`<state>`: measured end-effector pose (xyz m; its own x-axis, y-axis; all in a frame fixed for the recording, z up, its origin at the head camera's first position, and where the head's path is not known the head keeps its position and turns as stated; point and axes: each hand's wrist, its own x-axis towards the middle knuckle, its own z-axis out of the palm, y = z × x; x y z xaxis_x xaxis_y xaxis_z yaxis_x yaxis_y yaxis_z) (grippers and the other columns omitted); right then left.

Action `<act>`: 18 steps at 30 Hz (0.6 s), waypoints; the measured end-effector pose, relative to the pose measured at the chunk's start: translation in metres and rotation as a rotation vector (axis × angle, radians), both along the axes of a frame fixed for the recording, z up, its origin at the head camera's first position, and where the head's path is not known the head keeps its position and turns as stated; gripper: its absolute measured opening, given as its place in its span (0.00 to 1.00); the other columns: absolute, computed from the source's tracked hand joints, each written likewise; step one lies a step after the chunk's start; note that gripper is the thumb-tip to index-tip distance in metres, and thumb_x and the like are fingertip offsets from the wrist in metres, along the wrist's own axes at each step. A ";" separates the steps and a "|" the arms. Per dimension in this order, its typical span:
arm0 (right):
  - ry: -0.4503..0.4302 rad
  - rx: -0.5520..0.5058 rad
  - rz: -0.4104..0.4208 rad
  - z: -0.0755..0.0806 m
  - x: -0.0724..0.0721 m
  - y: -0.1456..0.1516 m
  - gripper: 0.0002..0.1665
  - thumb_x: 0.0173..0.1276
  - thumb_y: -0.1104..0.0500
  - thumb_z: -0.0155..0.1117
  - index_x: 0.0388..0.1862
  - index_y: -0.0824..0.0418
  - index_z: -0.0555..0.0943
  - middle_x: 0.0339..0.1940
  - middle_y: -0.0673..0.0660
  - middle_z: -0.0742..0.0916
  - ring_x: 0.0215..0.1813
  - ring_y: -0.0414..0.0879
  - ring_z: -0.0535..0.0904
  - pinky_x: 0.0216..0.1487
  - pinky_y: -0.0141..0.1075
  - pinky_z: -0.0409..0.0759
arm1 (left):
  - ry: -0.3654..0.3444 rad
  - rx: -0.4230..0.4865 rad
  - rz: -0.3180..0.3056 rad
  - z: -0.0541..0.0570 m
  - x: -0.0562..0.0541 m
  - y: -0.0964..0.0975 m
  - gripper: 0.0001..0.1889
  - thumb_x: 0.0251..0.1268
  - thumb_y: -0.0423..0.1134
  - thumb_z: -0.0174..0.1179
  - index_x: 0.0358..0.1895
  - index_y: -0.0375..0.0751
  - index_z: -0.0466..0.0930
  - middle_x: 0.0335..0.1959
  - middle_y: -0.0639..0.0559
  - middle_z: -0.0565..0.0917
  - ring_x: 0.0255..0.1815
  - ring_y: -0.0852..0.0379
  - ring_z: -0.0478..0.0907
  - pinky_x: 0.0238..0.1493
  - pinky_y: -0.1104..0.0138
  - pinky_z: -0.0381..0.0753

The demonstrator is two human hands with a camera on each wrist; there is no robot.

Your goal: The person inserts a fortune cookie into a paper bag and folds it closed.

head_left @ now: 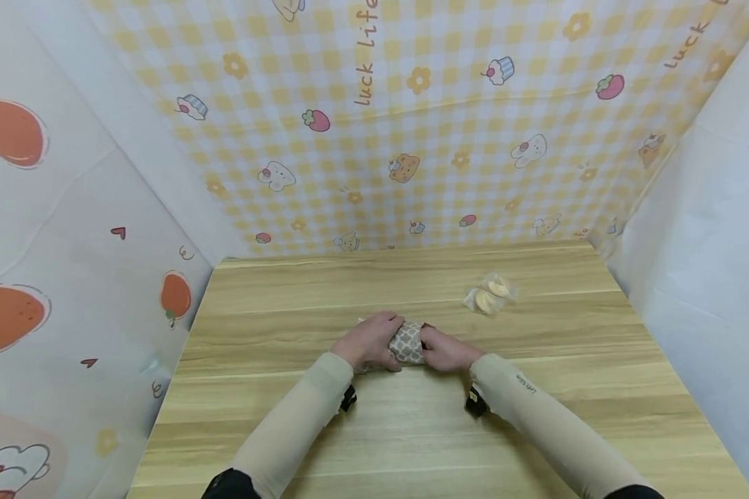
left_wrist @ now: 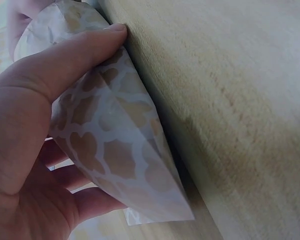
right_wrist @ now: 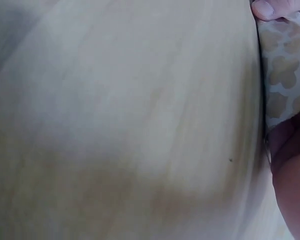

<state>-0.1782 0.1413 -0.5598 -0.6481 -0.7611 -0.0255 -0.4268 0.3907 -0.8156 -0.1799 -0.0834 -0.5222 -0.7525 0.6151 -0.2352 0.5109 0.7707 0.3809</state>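
A paper bag (head_left: 407, 343) with a grey-brown and white lattice pattern lies on its side low over the table. My left hand (head_left: 369, 339) grips its left part; in the left wrist view the thumb lies across the patterned paper (left_wrist: 120, 155) and the fingers curl under it. At the bag's right end is my right hand (head_left: 446, 351), its fingers reaching into the mouth and hidden by the paper. A small dark red edge shows above that hand. From the right wrist view, the fingers' ends are out of sight, and I cannot tell what they hold.
Two small clear packets (head_left: 492, 294) with pale yellow contents lie behind and to the right of the hands. The wood-grain table (head_left: 274, 291) meets a yellow checked cloth (head_left: 374, 201) at the back, with white sheets on both sides.
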 end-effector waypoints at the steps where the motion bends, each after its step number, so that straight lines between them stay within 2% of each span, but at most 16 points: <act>1: -0.002 0.012 0.002 0.000 0.000 0.000 0.15 0.70 0.72 0.57 0.52 0.66 0.82 0.48 0.54 0.87 0.51 0.42 0.81 0.58 0.39 0.82 | 0.001 -0.001 -0.001 0.000 0.000 0.000 0.52 0.49 0.51 0.83 0.78 0.38 0.67 0.75 0.45 0.72 0.74 0.48 0.71 0.76 0.58 0.72; 6: 0.003 0.033 0.011 0.005 0.000 0.004 0.12 0.73 0.70 0.57 0.52 0.65 0.82 0.48 0.54 0.87 0.50 0.43 0.81 0.57 0.40 0.82 | 0.020 -0.013 -0.012 0.001 -0.001 0.001 0.51 0.50 0.53 0.82 0.77 0.39 0.68 0.74 0.45 0.73 0.74 0.49 0.72 0.75 0.58 0.73; 12: 0.026 0.023 -0.051 0.009 0.002 0.011 0.10 0.77 0.66 0.59 0.51 0.60 0.85 0.48 0.52 0.89 0.52 0.45 0.84 0.59 0.42 0.83 | 0.038 -0.027 -0.004 0.000 -0.001 0.001 0.51 0.50 0.54 0.82 0.77 0.40 0.69 0.74 0.47 0.74 0.73 0.49 0.73 0.74 0.57 0.75; 14: 0.014 0.017 -0.077 0.011 0.004 0.014 0.11 0.78 0.65 0.60 0.52 0.58 0.86 0.50 0.52 0.89 0.53 0.45 0.84 0.60 0.43 0.83 | 0.047 -0.033 -0.005 -0.001 -0.001 0.002 0.51 0.49 0.55 0.83 0.76 0.40 0.70 0.73 0.47 0.75 0.72 0.49 0.73 0.73 0.58 0.75; 18: -0.027 -0.008 -0.132 0.015 0.007 0.021 0.16 0.79 0.61 0.61 0.62 0.57 0.84 0.57 0.54 0.89 0.57 0.46 0.85 0.62 0.42 0.84 | 0.051 -0.045 0.000 -0.001 -0.001 0.002 0.51 0.48 0.55 0.83 0.76 0.40 0.70 0.73 0.47 0.75 0.72 0.50 0.74 0.74 0.58 0.75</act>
<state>-0.1710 0.1626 -0.5448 -0.7419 -0.6694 -0.0388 -0.3498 0.4357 -0.8293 -0.1809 -0.0810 -0.5230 -0.7642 0.6049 -0.2238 0.5291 0.7864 0.3188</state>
